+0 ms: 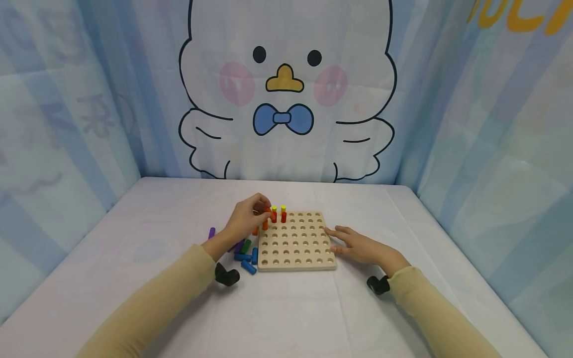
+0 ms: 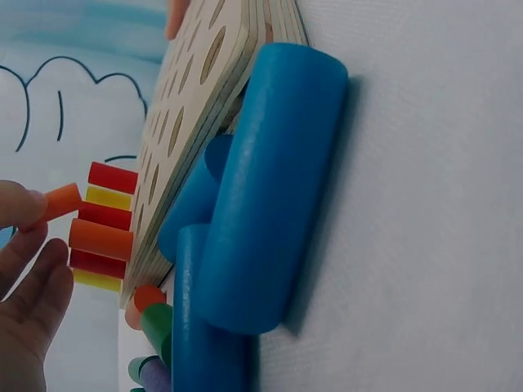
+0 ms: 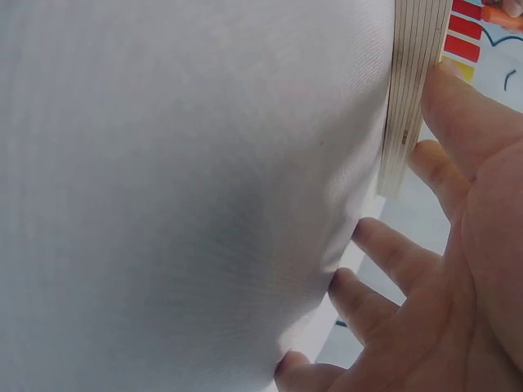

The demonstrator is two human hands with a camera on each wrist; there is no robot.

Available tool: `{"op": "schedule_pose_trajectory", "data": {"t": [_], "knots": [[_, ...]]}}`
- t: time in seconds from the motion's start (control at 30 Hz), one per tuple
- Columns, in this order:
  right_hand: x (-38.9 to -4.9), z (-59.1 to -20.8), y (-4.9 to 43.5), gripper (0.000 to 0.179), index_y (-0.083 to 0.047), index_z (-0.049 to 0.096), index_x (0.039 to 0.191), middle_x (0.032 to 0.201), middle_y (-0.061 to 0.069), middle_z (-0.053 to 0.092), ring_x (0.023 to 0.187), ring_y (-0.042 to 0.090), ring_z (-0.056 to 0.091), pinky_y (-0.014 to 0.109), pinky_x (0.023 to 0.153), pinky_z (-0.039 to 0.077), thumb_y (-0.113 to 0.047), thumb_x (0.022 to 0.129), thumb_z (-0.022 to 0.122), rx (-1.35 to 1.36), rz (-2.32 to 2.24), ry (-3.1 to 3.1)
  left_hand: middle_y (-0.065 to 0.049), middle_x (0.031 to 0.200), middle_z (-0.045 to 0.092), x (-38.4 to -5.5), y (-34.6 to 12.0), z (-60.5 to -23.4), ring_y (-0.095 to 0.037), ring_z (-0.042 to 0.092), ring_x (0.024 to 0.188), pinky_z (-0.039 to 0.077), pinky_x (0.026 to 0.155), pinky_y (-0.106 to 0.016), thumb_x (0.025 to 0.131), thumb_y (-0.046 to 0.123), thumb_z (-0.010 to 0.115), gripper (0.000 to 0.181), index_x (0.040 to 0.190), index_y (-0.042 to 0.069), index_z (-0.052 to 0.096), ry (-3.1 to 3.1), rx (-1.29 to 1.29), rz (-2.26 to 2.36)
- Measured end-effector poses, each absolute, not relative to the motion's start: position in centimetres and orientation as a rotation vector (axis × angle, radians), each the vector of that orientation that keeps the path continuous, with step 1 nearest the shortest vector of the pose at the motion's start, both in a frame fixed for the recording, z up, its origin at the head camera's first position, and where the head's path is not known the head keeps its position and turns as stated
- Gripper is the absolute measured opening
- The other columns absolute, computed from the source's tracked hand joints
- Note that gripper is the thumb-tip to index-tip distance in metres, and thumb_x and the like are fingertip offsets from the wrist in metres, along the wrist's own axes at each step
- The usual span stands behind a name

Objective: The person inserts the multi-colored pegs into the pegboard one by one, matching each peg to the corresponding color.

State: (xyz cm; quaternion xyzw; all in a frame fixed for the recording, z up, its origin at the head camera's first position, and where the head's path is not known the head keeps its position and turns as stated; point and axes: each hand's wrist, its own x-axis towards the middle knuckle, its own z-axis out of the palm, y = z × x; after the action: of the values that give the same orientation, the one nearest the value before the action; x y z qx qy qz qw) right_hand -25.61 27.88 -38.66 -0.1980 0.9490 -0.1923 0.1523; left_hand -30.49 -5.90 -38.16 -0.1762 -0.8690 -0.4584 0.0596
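My left hand pinches an orange peg between thumb and finger, over the far left corner of a square wooden pegboard. Standing in the board there are yellow pegs, red pegs and an orange peg. In the left wrist view, the held peg tilts above the standing ones. Along the board's right edge lies my right hand, fingers spread. The right wrist view shows its thumb and index finger touching the board's side, the other fingertips lower on the cloth.
Loose blue pegs, a green peg and purple pegs lie left of the board, partly behind the left wrist. A white cloth covers the table. Printed curtains stand behind and at both sides.
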Motion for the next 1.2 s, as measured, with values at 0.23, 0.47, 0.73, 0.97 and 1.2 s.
{"op": "schedule_pose_trajectory", "data": {"t": [0.23, 0.47, 0.73, 0.97, 1.2], "knots": [[-25.7, -38.8, 28.0, 0.067, -0.019, 0.030, 0.164, 0.169, 0.025, 0.019, 0.153, 0.053, 0.021, 0.071, 0.118, 0.023, -0.048, 0.107, 0.050, -0.568, -0.548, 2.727, -0.006, 0.107, 0.074, -30.2, -5.8, -38.1, -0.023, 0.066, 0.099, 0.056, 0.088, -0.039, 0.098, 0.013, 0.072, 0.018, 0.115, 0.012, 0.066, -2.663, -0.542, -1.333], [-25.6, -38.7, 27.9, 0.067, -0.019, 0.030, 0.164, 0.169, 0.025, 0.019, 0.153, 0.053, 0.021, 0.071, 0.118, 0.023, -0.048, 0.107, 0.050, -0.554, -0.550, 2.722, -0.006, 0.111, 0.073, -30.4, -5.6, -38.5, -0.027, 0.058, 0.109, 0.051, 0.093, -0.043, 0.096, 0.013, 0.072, 0.016, 0.112, 0.014, 0.069, -2.730, -0.603, -1.202], [-25.5, -38.6, 27.8, 0.066, -0.020, 0.030, 0.164, 0.169, 0.025, 0.019, 0.153, 0.052, 0.019, 0.071, 0.118, 0.022, -0.048, 0.107, 0.049, -0.550, -0.552, 2.721, -0.006, 0.112, 0.074, -30.5, -5.4, -38.9, -0.029, 0.056, 0.112, 0.048, 0.097, -0.046, 0.095, 0.011, 0.073, 0.015, 0.110, 0.014, 0.071, -2.747, -0.614, -1.164], [-25.4, -38.6, 27.8, 0.066, -0.021, 0.030, 0.164, 0.169, 0.024, 0.019, 0.153, 0.053, 0.020, 0.071, 0.118, 0.023, -0.048, 0.107, 0.049, -0.535, -0.542, 2.725, -0.003, 0.112, 0.074, -30.6, -5.3, -39.1, -0.027, 0.055, 0.116, 0.045, 0.104, -0.051, 0.094, 0.011, 0.074, 0.014, 0.108, 0.016, 0.073, -2.747, -0.657, -1.110], [-25.4, -38.6, 27.6, 0.066, -0.021, 0.031, 0.164, 0.169, 0.023, 0.019, 0.153, 0.053, 0.021, 0.071, 0.118, 0.024, -0.050, 0.107, 0.049, -0.529, -0.533, 2.730, -0.003, 0.114, 0.073, -30.4, -5.6, -39.4, -0.029, 0.054, 0.116, 0.044, 0.103, -0.052, 0.095, 0.010, 0.071, 0.016, 0.109, 0.015, 0.077, -2.734, -0.700, -1.050]]}}
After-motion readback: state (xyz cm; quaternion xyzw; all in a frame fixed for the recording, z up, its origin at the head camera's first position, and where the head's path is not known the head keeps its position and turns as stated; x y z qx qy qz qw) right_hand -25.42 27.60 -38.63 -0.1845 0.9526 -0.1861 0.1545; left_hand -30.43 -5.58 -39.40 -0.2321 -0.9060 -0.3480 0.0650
